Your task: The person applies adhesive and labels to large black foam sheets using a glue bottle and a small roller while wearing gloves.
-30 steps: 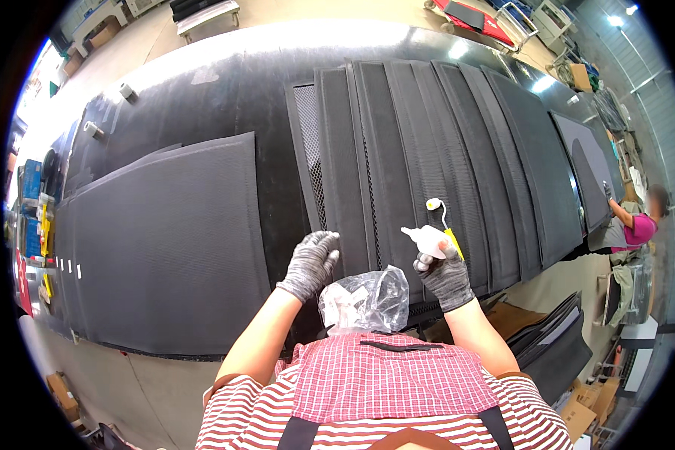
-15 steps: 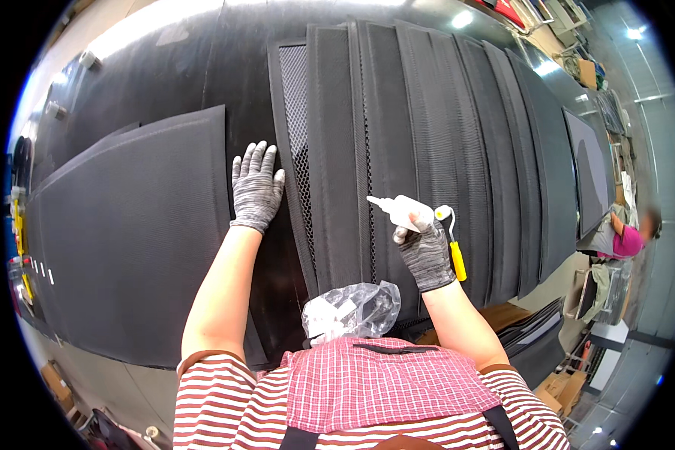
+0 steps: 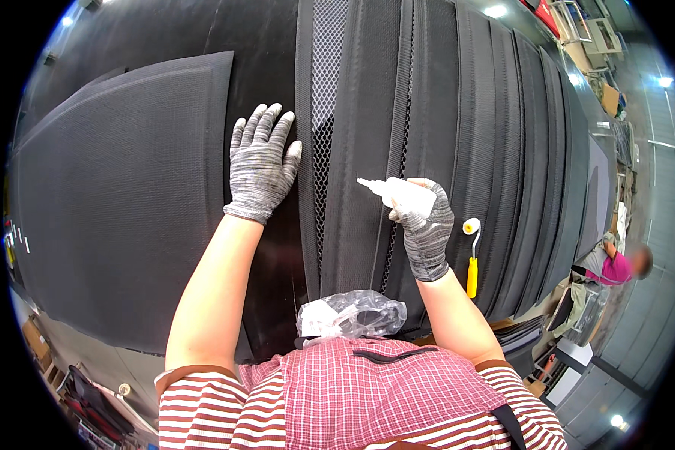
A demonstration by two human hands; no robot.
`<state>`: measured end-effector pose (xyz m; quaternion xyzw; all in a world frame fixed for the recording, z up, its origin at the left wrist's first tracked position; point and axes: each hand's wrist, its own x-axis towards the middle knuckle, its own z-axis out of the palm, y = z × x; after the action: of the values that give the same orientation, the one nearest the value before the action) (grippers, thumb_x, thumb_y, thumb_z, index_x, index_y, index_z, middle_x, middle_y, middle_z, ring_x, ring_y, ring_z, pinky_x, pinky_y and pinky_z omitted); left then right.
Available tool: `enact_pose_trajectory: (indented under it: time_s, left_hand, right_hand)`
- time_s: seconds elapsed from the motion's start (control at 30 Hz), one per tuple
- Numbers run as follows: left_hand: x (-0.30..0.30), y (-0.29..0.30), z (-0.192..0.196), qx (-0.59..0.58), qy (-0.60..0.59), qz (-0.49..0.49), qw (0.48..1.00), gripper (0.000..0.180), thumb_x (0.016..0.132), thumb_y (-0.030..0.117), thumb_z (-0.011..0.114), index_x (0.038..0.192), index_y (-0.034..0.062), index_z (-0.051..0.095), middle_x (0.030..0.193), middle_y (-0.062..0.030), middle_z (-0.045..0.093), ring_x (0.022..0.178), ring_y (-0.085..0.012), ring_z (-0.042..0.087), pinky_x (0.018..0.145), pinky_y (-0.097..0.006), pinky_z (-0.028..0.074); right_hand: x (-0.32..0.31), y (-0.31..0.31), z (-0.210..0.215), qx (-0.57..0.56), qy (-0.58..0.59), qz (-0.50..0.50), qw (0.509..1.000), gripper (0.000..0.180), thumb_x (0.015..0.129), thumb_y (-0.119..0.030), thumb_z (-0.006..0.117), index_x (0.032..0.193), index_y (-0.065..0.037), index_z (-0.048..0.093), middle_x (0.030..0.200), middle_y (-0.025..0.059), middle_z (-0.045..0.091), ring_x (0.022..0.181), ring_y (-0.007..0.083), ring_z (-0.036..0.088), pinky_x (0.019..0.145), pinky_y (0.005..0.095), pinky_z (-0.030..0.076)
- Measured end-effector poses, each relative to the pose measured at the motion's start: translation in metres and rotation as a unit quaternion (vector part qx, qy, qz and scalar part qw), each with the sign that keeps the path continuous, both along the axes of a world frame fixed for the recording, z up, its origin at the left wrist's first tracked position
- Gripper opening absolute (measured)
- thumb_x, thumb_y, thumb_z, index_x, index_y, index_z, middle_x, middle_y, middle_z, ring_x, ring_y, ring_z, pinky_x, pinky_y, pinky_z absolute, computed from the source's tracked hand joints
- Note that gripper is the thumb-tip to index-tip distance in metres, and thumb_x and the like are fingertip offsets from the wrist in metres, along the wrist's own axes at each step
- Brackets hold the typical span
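Note:
My left hand (image 3: 262, 161), in a grey knit glove, lies flat with its fingers apart. It rests on the dark tabletop (image 3: 266, 247), between a large black textured panel (image 3: 127, 195) on the left and the overlapping black panels (image 3: 435, 97) on the right. My right hand (image 3: 427, 232), gloved alike, is wrapped around a white squeeze bottle (image 3: 412, 198). The bottle is tilted, its narrow nozzle pointing left above the panels. To the right of that hand a small paint roller (image 3: 472, 270) with a yellow handle lies on the panels.
A clear plastic bag (image 3: 352, 313) with white contents sits at the near edge, against my checked apron (image 3: 382, 382). Along the leftmost panel of the stack runs a mesh strip (image 3: 327, 67). Beyond the table's right end is another person (image 3: 615, 266) in a pink top.
My view has shifted, so the table and panels appear lower and larger. The bottle has swung a little in my right hand and now sits nearer the left hand. The left hand stays flat.

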<state>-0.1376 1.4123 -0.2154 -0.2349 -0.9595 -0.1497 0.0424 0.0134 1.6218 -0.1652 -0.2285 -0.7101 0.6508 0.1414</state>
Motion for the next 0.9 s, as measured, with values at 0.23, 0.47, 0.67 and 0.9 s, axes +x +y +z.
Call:
enact_pose_trajectory:
  time_s: [0.23,0.47,0.67,0.9]
  left_hand:
    - [0.000,0.000,0.000,0.002,0.003,-0.001,1.000,0.046,0.093,0.036,0.056,0.134,0.0129,0.054,0.143,-0.0072,0.047,0.137,-0.0250,0.037,0.117,-0.045,0.022]
    - [0.000,0.000,0.000,-0.005,0.005,-0.001,1.000,0.047,0.093,0.036,0.055,0.134,0.0129,0.054,0.142,-0.0076,0.047,0.137,-0.0250,0.037,0.117,-0.045,0.022]
    - [-0.001,0.001,0.001,0.000,0.006,-0.001,1.000,0.046,0.093,0.035,0.055,0.133,0.0128,0.054,0.142,-0.0079,0.047,0.137,-0.0254,0.038,0.117,-0.045,0.022]
    - [-0.001,0.000,0.000,0.008,0.010,0.000,1.000,0.045,0.093,0.034,0.056,0.133,0.0126,0.055,0.141,-0.0076,0.048,0.136,-0.0252,0.038,0.117,-0.045,0.022]
  right_hand:
    - [-0.005,0.001,-0.008,0.093,0.021,0.028,0.995,0.033,0.083,-0.006,0.074,0.110,0.001,0.056,0.098,0.0130,0.069,0.075,0.0117,0.067,0.063,0.0217,0.055]
    - [-0.009,-0.003,-0.006,0.115,0.023,0.040,0.992,0.032,0.083,-0.008,0.074,0.107,0.001,0.057,0.096,0.0102,0.069,0.079,0.0103,0.067,0.065,0.0223,0.055]
    - [-0.012,0.000,-0.005,0.289,0.073,0.082,0.951,0.030,0.080,-0.006,0.076,0.106,-0.005,0.061,0.098,0.0085,0.067,0.084,0.0149,0.067,0.071,0.0269,0.056]
    - [-0.002,0.003,-0.002,0.466,0.093,0.136,0.869,0.037,0.075,-0.003,0.078,0.105,-0.020,0.066,0.102,0.0072,0.066,0.085,0.0209,0.067,0.072,0.0307,0.056]
